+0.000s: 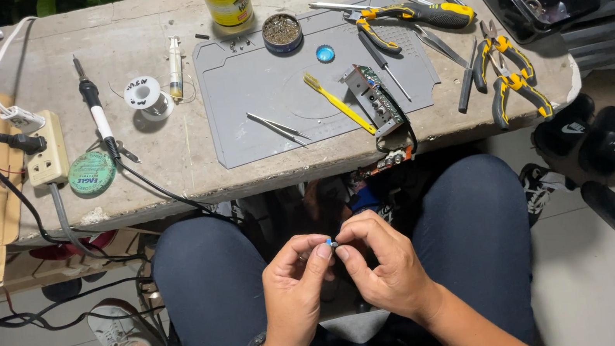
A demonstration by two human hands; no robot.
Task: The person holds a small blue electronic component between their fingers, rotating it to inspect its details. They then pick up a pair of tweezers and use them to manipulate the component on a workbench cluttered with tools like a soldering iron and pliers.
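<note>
Below the concrete bench (167,174), both hands' fingers (323,252) pinch a tiny blue part (329,242) between their tips.

Both hands (343,270) together (fingertips pinched)

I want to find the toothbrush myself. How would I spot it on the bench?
Look at the grey work mat lying on the concrete bench. Near its middle lies the yellow toothbrush, slanting, its bristle end up and left, its handle end by the circuit board. It is the only all-yellow stick there; the tweezers nearby are bare metal.
</note>
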